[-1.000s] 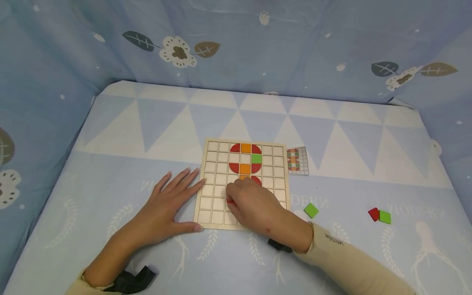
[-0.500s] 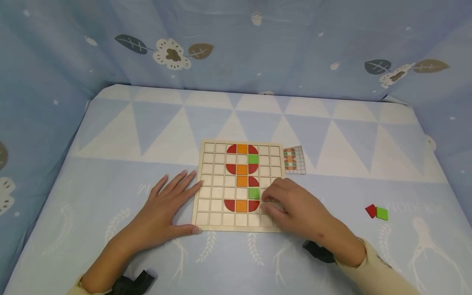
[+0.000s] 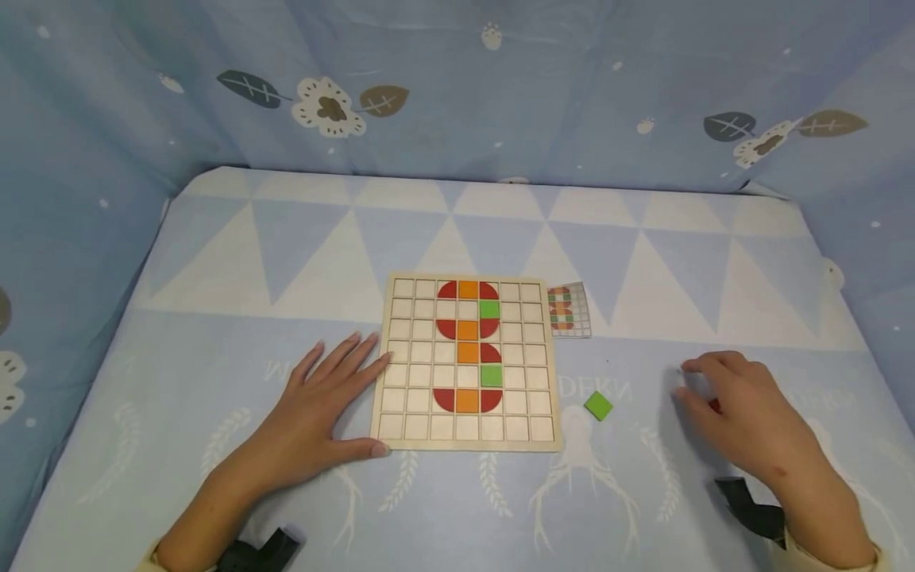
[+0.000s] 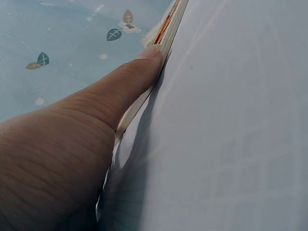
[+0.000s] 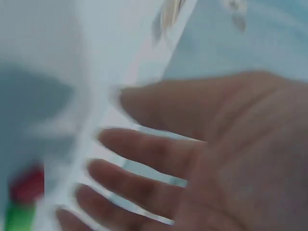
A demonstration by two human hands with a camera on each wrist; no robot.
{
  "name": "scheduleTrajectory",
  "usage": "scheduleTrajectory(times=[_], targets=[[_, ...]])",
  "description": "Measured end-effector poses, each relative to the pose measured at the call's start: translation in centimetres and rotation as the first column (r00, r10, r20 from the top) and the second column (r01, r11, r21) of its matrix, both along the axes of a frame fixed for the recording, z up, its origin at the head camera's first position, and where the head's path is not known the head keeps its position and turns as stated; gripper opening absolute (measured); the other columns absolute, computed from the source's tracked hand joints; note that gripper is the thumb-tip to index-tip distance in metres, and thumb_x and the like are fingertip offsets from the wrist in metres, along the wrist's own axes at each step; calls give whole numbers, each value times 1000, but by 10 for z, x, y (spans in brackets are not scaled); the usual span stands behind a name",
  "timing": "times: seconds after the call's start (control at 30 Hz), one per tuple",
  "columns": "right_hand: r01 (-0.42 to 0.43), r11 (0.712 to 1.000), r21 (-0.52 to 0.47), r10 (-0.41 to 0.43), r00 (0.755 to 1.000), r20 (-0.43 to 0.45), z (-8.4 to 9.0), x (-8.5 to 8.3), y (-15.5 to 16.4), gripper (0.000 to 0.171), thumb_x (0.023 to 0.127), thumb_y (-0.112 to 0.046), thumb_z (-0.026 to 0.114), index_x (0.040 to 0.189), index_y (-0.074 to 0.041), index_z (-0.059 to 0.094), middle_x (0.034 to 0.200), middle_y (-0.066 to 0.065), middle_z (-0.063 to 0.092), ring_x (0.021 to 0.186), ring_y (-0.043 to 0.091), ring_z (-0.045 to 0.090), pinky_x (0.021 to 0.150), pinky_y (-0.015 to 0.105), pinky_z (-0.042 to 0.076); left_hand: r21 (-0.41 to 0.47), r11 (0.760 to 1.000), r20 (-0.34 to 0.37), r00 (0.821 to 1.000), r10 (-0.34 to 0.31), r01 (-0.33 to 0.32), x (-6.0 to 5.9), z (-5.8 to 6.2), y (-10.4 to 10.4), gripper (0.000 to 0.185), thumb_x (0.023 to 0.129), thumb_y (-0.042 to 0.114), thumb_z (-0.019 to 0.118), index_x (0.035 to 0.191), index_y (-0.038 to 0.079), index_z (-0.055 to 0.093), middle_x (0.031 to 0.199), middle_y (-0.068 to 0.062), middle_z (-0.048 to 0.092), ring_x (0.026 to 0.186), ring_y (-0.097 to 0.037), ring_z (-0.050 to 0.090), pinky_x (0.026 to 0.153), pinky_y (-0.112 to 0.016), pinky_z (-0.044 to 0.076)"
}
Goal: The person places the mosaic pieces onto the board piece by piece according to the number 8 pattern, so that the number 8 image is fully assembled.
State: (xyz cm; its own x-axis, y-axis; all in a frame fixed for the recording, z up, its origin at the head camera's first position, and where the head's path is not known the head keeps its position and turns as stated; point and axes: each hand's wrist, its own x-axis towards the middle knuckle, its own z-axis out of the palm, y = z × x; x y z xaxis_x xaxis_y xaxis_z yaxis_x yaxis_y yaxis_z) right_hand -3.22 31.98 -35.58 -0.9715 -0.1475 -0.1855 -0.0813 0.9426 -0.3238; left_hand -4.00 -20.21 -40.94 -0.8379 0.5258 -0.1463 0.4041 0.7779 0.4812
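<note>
A square wooden grid board (image 3: 396, 405) lies on the table, holding red quarter-round, orange square and green square tiles. My left hand (image 3: 303, 417) lies flat with fingers spread, index fingertip and thumb (image 4: 137, 67) at the board's left edge. To the right, my right hand (image 3: 747, 417) hovers over the table, its fingers spread and holding nothing in the right wrist view. Beneath it are a red tile (image 5: 29, 185) and a green tile (image 5: 20, 216), blurred there; in the head view the hand hides the green one. Another green square tile (image 3: 598, 406) lies between board and right hand.
A small pattern card (image 3: 581, 310) with a printed coloured grid lies against the board's upper right edge. Black wrist-camera mounts (image 3: 260, 550) sit at both wrists. Blue patterned cloth (image 3: 457, 87) hangs behind and beside the table.
My right hand has gone from the board's lower middle to the far right, uncovering several tiles and the nearer green tile. The left hand keeps its place on the board's edge.
</note>
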Motion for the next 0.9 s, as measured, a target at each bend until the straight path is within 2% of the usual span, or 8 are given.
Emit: scheduleTrajectory(times=[0.07, 0.17, 0.37, 0.6, 0.7, 0.8, 0.9], targets=[[37, 998, 44, -42, 994, 96, 1, 4, 19, 41, 96, -17, 74, 125, 10, 64, 129, 39, 52, 108, 59, 51, 85, 71, 45, -3, 1000, 8, 1000, 2, -2, 0, -1, 1, 110, 80, 80, 69, 168, 29, 26, 175, 4, 10, 161, -22, 2, 126, -49, -6], [81, 992, 96, -100, 972, 211, 1, 6, 39, 45, 95, -13, 73, 128, 13, 59, 129, 42, 46, 110, 61, 51, 88, 74, 45, -11, 1000, 13, 1000, 4, -4, 0, -1, 1, 111, 80, 80, 69, 168, 29, 26, 175, 4, 10, 161, -22, 2, 126, -49, -6], [149, 986, 80, -162, 965, 206, -4, 5, 48, 38, 88, -2, 75, 118, 15, 59, 111, 34, 55, 92, 46, 63, 80, 66, 53, -11, 1000, -1, 1000, 2, -2, 0, 0, 0, 111, 80, 80, 69, 168, 29, 26, 175, 4, 11, 161, -22, 2, 126, -49, -6], [179, 980, 86, -195, 951, 241, -9, -1, 53, 36, 89, -12, 79, 107, 15, 63, 94, 22, 64, 85, 38, 61, 72, 56, 57, -7, 1000, 4, 1000, 7, -7, 1, 2, -1, 111, 80, 79, 71, 168, 28, 27, 175, 3, 12, 161, -23, 2, 126, -49, -6], [211, 973, 91, -227, 942, 246, -7, 4, 54, 35, 93, -20, 78, 104, 10, 64, 86, 11, 63, 80, 30, 58, 66, 44, 53, -8, 1000, -1, 1000, 2, -2, 1, 2, -1, 110, 80, 80, 70, 168, 28, 26, 175, 4, 11, 161, -22, 2, 126, -49, -6], [234, 968, 89, -249, 936, 249, -1, 8, 52, 33, 98, -26, 75, 103, 5, 65, 79, 0, 61, 73, 21, 55, 61, 34, 44, -9, 1000, -6, 1000, -2, 2, 1, 1, 0, 110, 81, 81, 68, 168, 29, 26, 175, 5, 11, 161, -22, 2, 126, -49, -6], [235, 971, 47, -239, 940, 243, 7, 8, 42, 32, 102, -31, 70, 104, 1, 65, 75, -3, 63, 66, 16, 55, 58, 31, 42, -10, 1000, -4, 1000, 3, -3, 1, 1, 0, 111, 80, 81, 68, 168, 29, 26, 175, 5, 10, 161, -22, 2, 126, -49, -6]])
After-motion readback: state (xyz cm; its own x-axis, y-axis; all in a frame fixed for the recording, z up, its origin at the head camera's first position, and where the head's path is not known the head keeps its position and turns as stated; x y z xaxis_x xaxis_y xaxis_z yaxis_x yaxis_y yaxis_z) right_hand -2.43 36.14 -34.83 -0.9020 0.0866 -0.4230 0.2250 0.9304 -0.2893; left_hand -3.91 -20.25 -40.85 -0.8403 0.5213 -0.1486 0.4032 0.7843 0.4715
